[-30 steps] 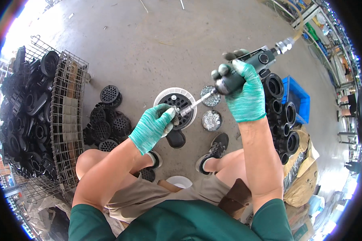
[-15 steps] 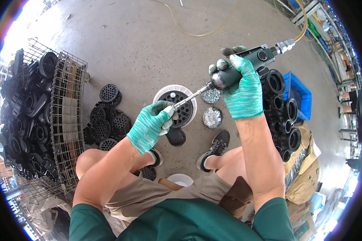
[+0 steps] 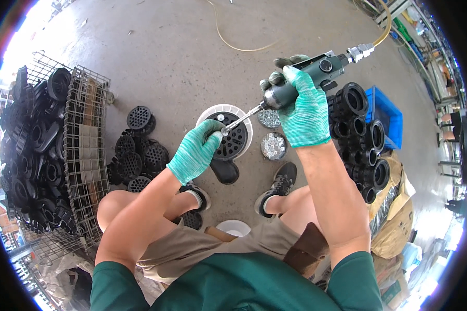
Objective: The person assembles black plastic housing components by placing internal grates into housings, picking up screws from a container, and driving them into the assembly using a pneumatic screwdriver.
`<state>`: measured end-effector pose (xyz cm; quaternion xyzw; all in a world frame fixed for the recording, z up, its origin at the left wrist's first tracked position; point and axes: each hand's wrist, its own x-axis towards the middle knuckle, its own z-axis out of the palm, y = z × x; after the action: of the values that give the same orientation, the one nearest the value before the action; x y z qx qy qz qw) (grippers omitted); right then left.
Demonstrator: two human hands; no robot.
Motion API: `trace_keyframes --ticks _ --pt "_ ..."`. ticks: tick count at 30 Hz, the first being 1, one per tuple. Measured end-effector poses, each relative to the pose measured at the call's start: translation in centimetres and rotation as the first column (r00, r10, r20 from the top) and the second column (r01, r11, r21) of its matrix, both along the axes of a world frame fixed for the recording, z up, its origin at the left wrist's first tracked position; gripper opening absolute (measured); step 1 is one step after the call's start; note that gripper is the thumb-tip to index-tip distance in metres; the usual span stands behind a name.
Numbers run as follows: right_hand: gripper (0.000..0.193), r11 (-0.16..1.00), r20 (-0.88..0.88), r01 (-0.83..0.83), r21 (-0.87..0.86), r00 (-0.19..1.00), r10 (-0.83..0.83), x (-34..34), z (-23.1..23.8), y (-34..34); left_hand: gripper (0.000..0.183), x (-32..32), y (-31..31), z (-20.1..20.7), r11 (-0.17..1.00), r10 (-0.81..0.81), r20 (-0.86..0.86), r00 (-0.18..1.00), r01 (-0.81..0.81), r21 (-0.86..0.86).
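Note:
My right hand (image 3: 307,106), in a green knit glove with grey fingers, grips a dark green air screwdriver (image 3: 308,76). Its long metal shaft points down and left. At the end of that shaft, my left hand (image 3: 195,150), gloved alike, is closed, fingertips pinched around the tip; whether a small fastener sits there I cannot make out. Just beyond and below lies a round black perforated plate (image 3: 234,137) with a paddle-shaped extension (image 3: 224,171), resting on a round white tub (image 3: 249,136). A pale round piece (image 3: 221,117) shows on the plate.
Two tins of small metal (image 3: 269,118) and whitish parts (image 3: 273,145) stand right of the tub. Black perforated discs (image 3: 140,118) lie left, beside a wire cage (image 3: 88,140) of black parts. Black rings (image 3: 355,98) and a blue crate (image 3: 393,122) are at right. An air hose (image 3: 386,26) trails from the tool.
The air screwdriver and my right hand have shifted slightly left and away from me. My left hand moved a little with the tip, its fingers now more curled.

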<state>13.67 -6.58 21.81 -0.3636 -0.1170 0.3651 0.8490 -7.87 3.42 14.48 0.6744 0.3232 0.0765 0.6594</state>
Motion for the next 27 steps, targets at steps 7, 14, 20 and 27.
trace_keyframes --ticks 7,14,20,27 --pt "0.030 0.991 0.172 -0.038 -0.131 0.983 0.060 -1.0 -1.2 -0.2 0.024 1.3 0.3 -1.6 0.781 -0.187 -0.187 0.964 0.261 0.568" --pt "0.030 0.974 0.279 -0.062 -0.219 0.952 0.123 -2.2 -2.8 -1.0 0.027 2.0 -0.2 -4.1 0.361 -0.303 -0.320 0.897 0.419 0.833" --pt "0.027 0.957 0.355 -0.090 -0.277 0.915 0.189 -2.7 -3.3 -1.8 0.023 2.7 -0.5 -5.2 0.159 -0.294 -0.468 0.834 0.525 0.836" --pt "0.025 0.950 0.329 -0.140 -0.278 0.915 0.232 -3.4 -3.8 -1.7 0.017 2.9 0.0 -8.1 0.319 -0.355 -0.384 0.852 0.497 0.807"
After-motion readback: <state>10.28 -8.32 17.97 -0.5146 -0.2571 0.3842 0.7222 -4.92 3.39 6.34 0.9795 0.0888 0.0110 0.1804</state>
